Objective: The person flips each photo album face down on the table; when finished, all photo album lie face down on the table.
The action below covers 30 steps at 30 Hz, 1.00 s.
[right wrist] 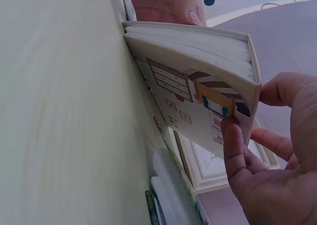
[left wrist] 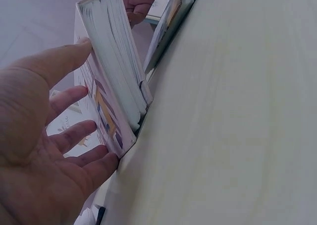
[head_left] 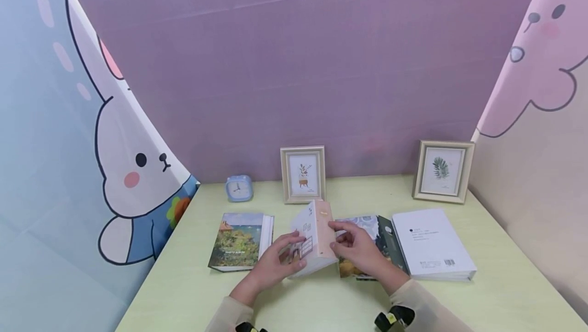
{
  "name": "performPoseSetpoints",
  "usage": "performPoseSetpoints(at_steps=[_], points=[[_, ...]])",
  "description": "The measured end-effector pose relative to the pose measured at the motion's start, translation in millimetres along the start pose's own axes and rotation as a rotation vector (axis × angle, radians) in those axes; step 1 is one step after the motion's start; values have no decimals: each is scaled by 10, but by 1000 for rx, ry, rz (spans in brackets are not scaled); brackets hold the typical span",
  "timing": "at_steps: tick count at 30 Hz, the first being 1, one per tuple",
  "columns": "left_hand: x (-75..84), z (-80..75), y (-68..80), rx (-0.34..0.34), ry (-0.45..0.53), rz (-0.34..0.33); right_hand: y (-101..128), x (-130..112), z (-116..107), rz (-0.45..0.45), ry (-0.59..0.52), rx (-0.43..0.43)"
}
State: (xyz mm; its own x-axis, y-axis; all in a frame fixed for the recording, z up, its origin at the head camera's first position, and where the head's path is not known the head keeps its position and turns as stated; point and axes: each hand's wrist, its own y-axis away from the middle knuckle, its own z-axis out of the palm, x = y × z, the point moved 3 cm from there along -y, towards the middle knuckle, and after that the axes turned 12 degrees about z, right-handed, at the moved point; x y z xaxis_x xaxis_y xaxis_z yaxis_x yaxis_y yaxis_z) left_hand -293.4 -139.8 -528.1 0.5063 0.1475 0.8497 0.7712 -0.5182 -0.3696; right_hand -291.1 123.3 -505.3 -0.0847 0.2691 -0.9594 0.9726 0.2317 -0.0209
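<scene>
Two hands are holding one album [head_left: 314, 237] upright on its edge at the middle of the table [head_left: 505, 291]. Left hand [head_left: 275, 263] is lying flat against the front cover, fingers straight, thumb hooking over the top edge. Right hand [head_left: 360, 250] is bracing the back cover with fingers mostly extended. Just left, a landscape album [head_left: 236, 240] is lying flat; just right, a dark album [head_left: 367, 230] and a white album [head_left: 432, 245] are lying. Behind, a clock [head_left: 239, 187] and two frames [head_left: 303, 174] [head_left: 443, 170] are standing against the purple wall [head_left: 294, 67].
</scene>
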Motion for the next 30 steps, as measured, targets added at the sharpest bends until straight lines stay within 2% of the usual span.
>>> performPoseSetpoints(at_steps=[11,20,30], points=[[10,-14,-4,-13,-33,-36,-13,23,6,3,115,48],[1,-22,3,-19,-60,-45,-21,52,28,59,148,65],[-18,-24,8,-16,-132,-43,-4,11,41,57,196,66]])
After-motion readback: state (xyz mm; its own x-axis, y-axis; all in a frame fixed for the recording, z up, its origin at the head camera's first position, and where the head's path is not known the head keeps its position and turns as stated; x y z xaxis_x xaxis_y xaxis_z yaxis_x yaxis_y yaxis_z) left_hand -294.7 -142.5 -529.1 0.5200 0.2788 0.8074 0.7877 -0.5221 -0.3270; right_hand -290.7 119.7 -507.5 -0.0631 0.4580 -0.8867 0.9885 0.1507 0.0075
